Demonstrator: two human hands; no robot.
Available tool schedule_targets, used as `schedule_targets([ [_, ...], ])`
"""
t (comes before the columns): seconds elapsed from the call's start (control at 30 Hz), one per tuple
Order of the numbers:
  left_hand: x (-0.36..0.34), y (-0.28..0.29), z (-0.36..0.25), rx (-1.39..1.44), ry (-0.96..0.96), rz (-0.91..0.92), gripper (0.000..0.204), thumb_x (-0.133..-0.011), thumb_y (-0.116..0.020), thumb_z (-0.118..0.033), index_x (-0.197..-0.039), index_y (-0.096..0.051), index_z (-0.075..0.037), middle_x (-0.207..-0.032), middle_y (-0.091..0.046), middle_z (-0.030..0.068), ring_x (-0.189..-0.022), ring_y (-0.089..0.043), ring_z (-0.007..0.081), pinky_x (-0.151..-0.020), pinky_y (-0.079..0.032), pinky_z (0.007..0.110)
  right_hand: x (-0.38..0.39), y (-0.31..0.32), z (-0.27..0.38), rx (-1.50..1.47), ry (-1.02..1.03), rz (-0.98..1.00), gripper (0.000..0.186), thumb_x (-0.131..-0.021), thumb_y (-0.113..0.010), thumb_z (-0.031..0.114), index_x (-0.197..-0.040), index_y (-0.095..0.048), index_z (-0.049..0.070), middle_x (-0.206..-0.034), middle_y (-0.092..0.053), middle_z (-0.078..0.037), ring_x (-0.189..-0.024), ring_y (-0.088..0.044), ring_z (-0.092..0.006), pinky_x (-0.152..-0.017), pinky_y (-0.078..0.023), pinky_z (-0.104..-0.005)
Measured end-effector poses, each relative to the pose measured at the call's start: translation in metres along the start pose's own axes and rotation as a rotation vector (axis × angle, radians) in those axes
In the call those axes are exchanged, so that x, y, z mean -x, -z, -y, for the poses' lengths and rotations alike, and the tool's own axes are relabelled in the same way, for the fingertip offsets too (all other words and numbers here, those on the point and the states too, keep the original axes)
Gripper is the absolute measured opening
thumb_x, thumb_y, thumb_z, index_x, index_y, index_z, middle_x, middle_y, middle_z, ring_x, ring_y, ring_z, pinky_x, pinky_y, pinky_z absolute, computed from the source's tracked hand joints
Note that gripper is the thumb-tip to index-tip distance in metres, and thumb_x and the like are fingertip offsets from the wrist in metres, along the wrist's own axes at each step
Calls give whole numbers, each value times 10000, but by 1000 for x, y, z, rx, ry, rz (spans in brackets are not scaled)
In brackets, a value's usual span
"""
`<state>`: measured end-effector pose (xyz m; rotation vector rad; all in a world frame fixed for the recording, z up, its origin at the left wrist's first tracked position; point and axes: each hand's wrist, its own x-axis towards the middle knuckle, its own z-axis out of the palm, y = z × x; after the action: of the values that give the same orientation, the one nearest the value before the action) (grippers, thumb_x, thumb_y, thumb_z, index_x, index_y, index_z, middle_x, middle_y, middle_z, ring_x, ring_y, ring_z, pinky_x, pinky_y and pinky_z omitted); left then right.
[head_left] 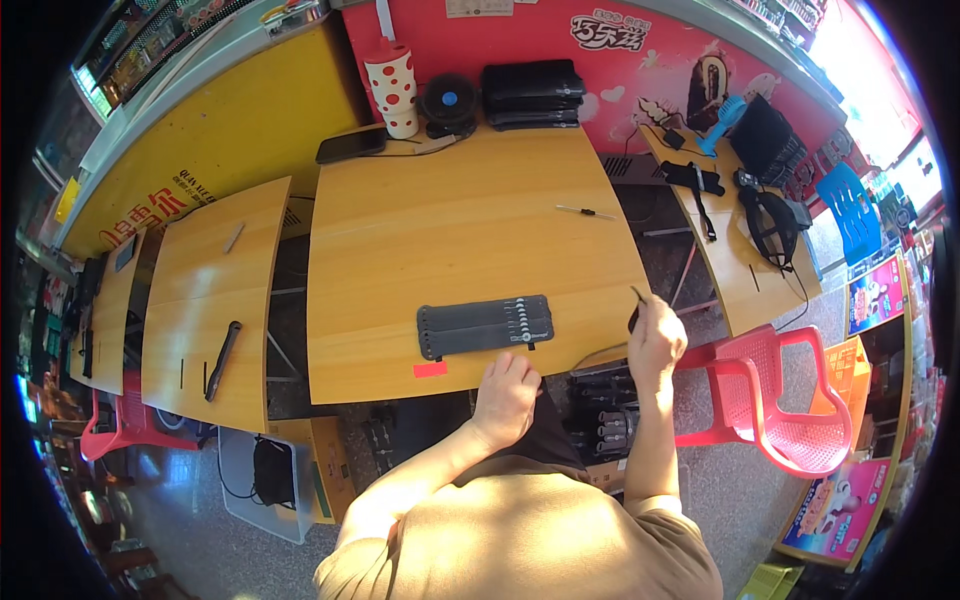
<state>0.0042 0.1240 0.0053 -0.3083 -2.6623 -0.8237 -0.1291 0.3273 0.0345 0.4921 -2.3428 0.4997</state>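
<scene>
A flat black strap panel (470, 328) with a row of holes at its left end and a column of white marks toward its right lies near the front edge of the wooden table (450, 230). Just below it, my left hand (508, 395) hangs at the table edge with its fingers curled; what they hold, if anything, is hidden. Off the table's right front corner, my right hand (657, 335) is closed round a thin dark strip (637, 295), whose tip sticks out above the fingers. A dark curved band (598, 355) runs along the table edge toward that hand.
A red sticker (430, 370) marks the front edge. At the back stand a spotted tumbler (393, 90), a small black fan (448, 104), a phone (351, 145) and stacked black pouches (533, 93). A thin pen-like stick (585, 211) lies right. A pink chair (765, 400) stands at right.
</scene>
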Motion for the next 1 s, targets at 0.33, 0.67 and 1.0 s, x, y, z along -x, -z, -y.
schedule_targets([
  [0.33, 86, 171, 74, 671, 703, -104, 61, -822, -727, -15, -877, -722, 10, -718, -687, 58, -677, -637, 118, -613, -499, 259, 17, 37, 11, -211, 151, -211, 244, -800, -614, -108, -1041, -642, -82, -875, -633, -209, -755, -620, -356, -679, -519, -410],
  [0.67, 77, 142, 207, 105, 860, -320, 172, -874, -711, -145, -929, -680, 15, -721, -652, 91, -597, -575, 181, -575, -441, 331, 25, 28, 87, -323, 386, -96, 373, -724, -669, -51, -1097, -666, -22, -872, -615, -114, -733, -602, -282, -680, -482, -395],
  [1.0, 57, 110, 5, 800, 676, 174, 253, -825, -791, -83, -1030, -684, 20, -881, -696, 119, -723, -634, 122, -652, -519, 254, 45, 17, 132, -442, 785, 0, 169, -719, -727, -6, -884, -716, -40, -781, -537, -67, -542, -490, -132, -464, -366, -245],
])
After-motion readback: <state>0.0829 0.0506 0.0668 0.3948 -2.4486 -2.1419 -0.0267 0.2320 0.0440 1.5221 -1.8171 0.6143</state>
